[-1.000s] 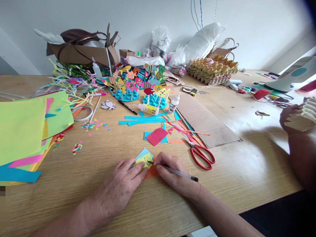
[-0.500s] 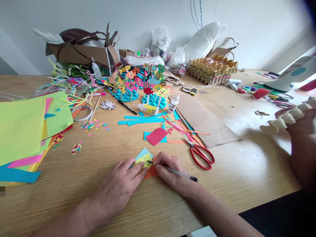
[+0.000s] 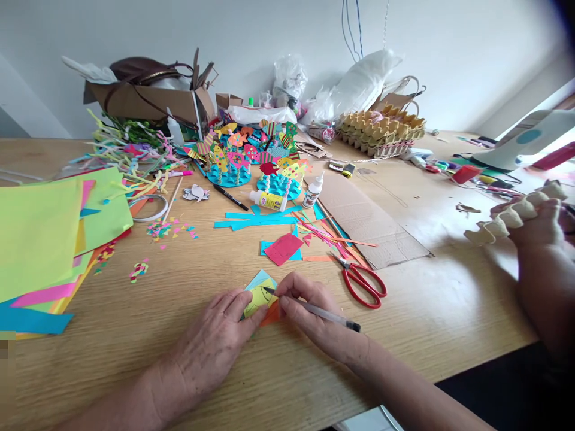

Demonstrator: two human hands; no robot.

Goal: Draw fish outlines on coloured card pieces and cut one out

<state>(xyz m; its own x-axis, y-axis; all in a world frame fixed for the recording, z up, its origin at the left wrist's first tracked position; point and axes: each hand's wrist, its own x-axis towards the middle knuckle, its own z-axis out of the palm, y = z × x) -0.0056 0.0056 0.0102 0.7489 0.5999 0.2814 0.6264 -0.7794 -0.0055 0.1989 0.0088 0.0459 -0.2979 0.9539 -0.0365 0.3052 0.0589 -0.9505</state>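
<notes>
My right hand (image 3: 314, 311) is closed round a grey pen (image 3: 327, 313), its tip on a small yellow paper (image 3: 259, 297) that bears a drawn outline. My left hand (image 3: 220, 326) presses on the left edge of this paper, thumb and fingers apart with the paper's corner between them. Light blue and orange paper (image 3: 271, 315) show from under the yellow piece. Beyond my hands lie a red paper piece (image 3: 284, 249) with pencil lines and, to the right, red-handled scissors (image 3: 363, 284) with blades partly apart.
Coloured sheets (image 3: 40, 239) lie at the left. Glue bottles (image 3: 313, 191) and paper fish on blue bases (image 3: 230, 175) stand behind. Flat cardboard (image 3: 368, 221) lies right of centre. At the right edge another person's hand (image 3: 539, 224) holds an egg-carton strip (image 3: 512, 216).
The fingers of my left hand have drawn back from the yellow paper, showing more of its outline. The pen tip has moved slightly. The whole view has shifted a little.
</notes>
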